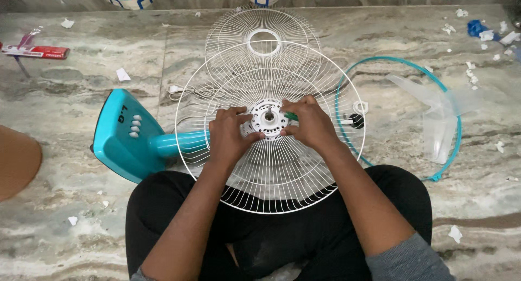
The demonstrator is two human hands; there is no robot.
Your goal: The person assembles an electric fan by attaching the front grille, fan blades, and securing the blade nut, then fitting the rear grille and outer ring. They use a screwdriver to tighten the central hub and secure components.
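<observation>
A white wire fan guard lies over a teal fan body on the marble floor in front of my crossed legs. At its middle is the white motor hub with a metal shaft. My left hand rests on the guard at the hub's left edge, fingers curled onto it. My right hand is at the hub's right edge, closed around a small green-handled tool; only a bit of the handle shows.
A second white wire guard lies behind the first. To the right lie a teal ring, a clear fan blade, a small white nut and a black cap. A red box sits far left. Paper scraps are scattered about.
</observation>
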